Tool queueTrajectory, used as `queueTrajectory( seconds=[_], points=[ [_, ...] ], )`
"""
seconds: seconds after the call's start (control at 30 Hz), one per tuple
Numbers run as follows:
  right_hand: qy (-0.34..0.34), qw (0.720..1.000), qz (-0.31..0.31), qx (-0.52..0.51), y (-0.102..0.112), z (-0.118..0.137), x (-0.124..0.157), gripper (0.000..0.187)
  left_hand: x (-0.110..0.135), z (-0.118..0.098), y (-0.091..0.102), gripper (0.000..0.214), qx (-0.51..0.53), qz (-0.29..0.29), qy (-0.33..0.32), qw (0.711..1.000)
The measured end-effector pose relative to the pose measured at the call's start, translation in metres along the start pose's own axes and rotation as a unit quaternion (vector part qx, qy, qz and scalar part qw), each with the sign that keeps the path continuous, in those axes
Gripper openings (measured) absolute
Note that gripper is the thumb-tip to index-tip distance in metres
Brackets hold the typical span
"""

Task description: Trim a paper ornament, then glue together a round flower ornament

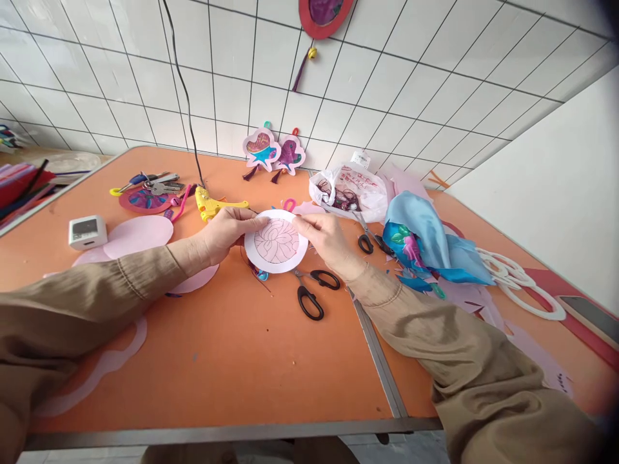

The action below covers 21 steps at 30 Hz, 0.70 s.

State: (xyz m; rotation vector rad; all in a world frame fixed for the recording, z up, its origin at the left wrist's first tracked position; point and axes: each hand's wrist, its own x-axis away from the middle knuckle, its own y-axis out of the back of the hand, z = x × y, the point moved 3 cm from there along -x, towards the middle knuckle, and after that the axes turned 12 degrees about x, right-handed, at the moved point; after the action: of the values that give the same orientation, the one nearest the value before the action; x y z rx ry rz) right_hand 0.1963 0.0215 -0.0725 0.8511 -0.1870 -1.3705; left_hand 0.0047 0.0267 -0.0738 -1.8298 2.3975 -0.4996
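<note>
**Paper disc held between both hands over an orange table**

A round paper disc (275,242), pale pink with a flower drawn on it in thin dark lines, sits squarely between the two hands, just above the table (232,361). The left hand (223,233) pinches the disc's left edge, thumb on the drawn face and fingers behind. The right hand (325,240) pinches the upper right edge the same way. The disc is tipped a little, its face turned up toward the camera.

Right below the disc lie black scissors (312,291), blades closed. A second pair of scissors (369,238) lies just right of the right hand, beside a heap of blue cloth (428,241). Behind the left hand lies a yellow glue gun (213,205), with a black cable (184,84) running up the tiled wall. Left of the left forearm are a plain pink paper circle (139,234) and a small white device (88,231); its screen is too small to read.

A plastic bag (349,187) behind the right hand bears red print, which is too small and creased to make out. Two heart-shaped ornaments (262,149) lean against the wall, and white rings (520,283) lie at the far right.
</note>
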Motion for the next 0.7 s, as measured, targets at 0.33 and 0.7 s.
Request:
queueTrajectory(
  seconds=[0.33,0.7],
  points=[
    [-0.009,1.000,-0.019,-0.006,0.001,-0.002,-0.001,0.047,0.004,-0.002,0.000,0.032,-0.005,0.001,-0.030,1.000],
    [-0.029,0.999,-0.036,-0.020,-0.002,-0.007,0.000,0.042,-0.007,0.007,0.011,0.043,0.030,-0.005,-0.029,0.999]
  ],
)
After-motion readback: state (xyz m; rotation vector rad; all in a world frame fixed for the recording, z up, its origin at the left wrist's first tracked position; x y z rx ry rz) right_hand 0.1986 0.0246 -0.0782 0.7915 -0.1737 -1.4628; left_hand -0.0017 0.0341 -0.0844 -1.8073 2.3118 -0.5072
